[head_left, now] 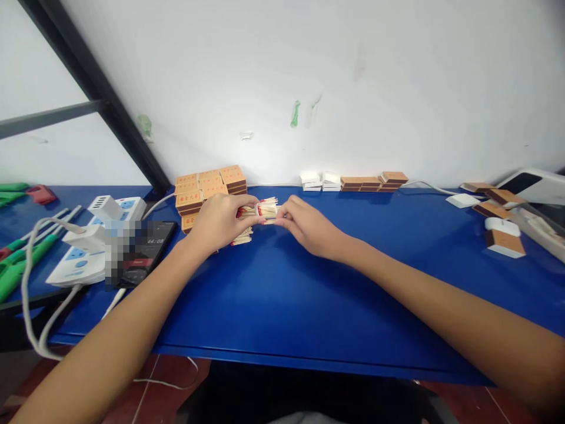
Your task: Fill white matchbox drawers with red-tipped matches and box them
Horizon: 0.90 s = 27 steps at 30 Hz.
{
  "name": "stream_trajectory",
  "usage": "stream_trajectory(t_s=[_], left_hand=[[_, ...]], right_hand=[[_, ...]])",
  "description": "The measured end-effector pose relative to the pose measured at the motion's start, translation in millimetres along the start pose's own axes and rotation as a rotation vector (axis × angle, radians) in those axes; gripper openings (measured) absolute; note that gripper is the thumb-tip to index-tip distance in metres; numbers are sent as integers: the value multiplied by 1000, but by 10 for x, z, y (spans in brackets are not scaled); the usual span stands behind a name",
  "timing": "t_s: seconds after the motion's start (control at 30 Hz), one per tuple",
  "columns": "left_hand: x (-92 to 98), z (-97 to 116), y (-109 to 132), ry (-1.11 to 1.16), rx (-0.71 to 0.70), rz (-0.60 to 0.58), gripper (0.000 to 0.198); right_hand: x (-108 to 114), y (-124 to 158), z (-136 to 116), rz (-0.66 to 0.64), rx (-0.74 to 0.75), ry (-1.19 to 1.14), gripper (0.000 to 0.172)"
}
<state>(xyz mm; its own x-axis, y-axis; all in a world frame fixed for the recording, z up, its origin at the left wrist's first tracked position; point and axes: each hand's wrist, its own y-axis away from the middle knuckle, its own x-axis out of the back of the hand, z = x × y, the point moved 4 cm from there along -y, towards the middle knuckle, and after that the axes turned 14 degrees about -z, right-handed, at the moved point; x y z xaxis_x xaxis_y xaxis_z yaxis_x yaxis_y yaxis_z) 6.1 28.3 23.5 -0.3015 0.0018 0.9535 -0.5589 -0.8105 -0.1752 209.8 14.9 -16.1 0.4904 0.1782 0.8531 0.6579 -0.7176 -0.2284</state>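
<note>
My left hand (220, 222) and my right hand (309, 227) meet over a blue table (282, 294), both pinched on a small white matchbox tray (266, 210) filled with red-tipped matches. Loose matches (242, 237) lie on the table just under my left hand. A stack of orange matchboxes (207, 187) stands right behind my left hand, against the wall.
White trays (320, 181) and brown matchbox sleeves (375, 181) line the wall at the back. More sleeves and trays (503, 238) lie at the right. A phone (143, 250), white power strips (97, 235) with cables and green-handled tools (17, 262) sit at the left.
</note>
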Motion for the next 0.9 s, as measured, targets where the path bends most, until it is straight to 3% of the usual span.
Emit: stream_trajectory(t_s=[0.13, 0.4, 0.63, 0.83, 0.9], left_hand=[[-6, 36, 6, 44, -31, 17, 39], [-11, 58, 22, 162, -81, 54, 36], [-11, 66, 19, 202, -83, 53, 37], [18, 25, 12, 195, -57, 126, 33], [44, 5, 10, 193, -30, 171, 30]], right_hand=[[92, -45, 153, 132, -48, -18, 9], [68, -48, 77, 107, 5, 123, 7], [86, -53, 29, 128, 75, 101, 7], [85, -35, -147, 237, 103, 134, 16], [3, -38, -263, 190, 156, 177, 20]])
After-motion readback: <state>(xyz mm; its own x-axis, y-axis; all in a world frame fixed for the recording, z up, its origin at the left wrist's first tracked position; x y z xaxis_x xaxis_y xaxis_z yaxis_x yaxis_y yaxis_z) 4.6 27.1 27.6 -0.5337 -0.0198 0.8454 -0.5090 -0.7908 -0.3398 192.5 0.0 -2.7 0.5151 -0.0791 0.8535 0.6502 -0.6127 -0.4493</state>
